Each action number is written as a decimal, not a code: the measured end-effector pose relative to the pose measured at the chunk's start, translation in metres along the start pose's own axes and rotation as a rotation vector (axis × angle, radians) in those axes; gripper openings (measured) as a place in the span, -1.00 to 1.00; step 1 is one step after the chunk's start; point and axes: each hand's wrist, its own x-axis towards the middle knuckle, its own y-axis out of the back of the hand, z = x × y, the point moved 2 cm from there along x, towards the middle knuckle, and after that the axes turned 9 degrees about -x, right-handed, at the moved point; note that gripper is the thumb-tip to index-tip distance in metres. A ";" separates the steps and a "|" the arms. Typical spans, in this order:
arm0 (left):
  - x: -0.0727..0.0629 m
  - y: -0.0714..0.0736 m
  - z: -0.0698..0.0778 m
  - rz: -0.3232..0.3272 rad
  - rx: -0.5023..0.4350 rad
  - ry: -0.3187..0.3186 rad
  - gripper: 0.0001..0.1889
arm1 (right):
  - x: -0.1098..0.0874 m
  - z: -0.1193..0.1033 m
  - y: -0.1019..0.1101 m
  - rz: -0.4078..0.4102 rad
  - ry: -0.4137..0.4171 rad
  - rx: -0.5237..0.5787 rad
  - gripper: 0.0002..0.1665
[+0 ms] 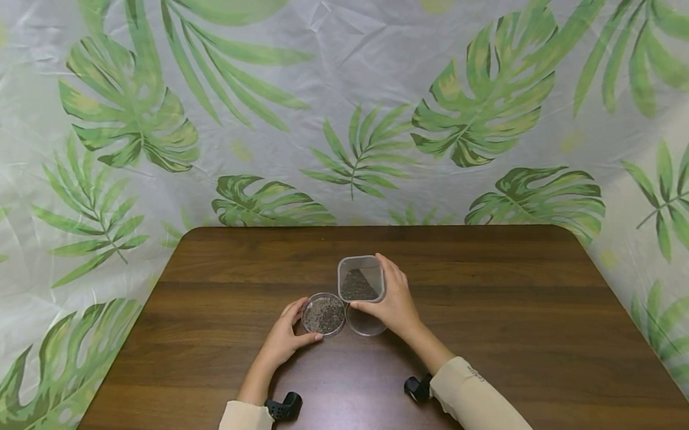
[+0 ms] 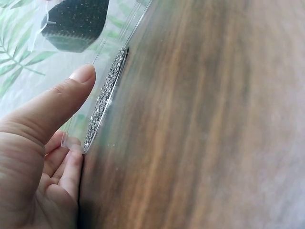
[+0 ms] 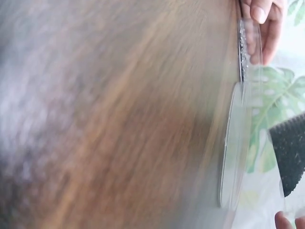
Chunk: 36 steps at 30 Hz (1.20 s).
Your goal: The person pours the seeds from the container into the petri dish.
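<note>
My left hand (image 1: 282, 338) holds a round transparent petri dish (image 1: 323, 315) by its rim, thumb on the near side and fingers on the far side. Loose grey-brown granules lie spread in this dish, which rests on the table. My right hand (image 1: 397, 303) grips a square transparent plastic container (image 1: 359, 280) with its thumb in front and fingers behind. Dark granules are heaped low inside it. This container is raised above the tabletop, partly over a second petri dish (image 3: 231, 152), where no granules show. The two dishes stand side by side.
A dark wooden table (image 1: 532, 335) carries everything. Behind it hangs a pale cloth (image 1: 365, 58) printed with green leaves. Each wrist wears a black device, a left one (image 1: 286, 406) and a right one (image 1: 418, 389), near the cream sleeves.
</note>
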 end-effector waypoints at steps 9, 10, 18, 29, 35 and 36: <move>-0.001 0.000 0.005 -0.004 0.000 -0.008 -0.16 | -0.001 0.009 0.004 -0.006 -0.085 0.127 0.23; -0.002 0.000 0.009 -0.006 -0.003 -0.015 -0.17 | -0.001 0.010 0.004 -0.005 -0.092 0.135 0.23; -0.008 0.000 0.037 -0.027 -0.001 -0.013 -0.20 | -0.001 0.017 0.009 -0.006 -0.122 0.194 0.20; -0.008 0.000 0.037 -0.029 0.000 -0.012 -0.20 | -0.002 0.028 0.018 0.023 -0.130 0.282 0.20; -0.007 -0.001 0.035 -0.010 -0.002 -0.036 -0.21 | -0.003 0.025 0.033 0.024 -0.124 0.339 0.16; -0.006 -0.001 0.031 -0.005 -0.003 -0.035 -0.20 | -0.003 0.022 0.037 0.026 -0.122 0.340 0.15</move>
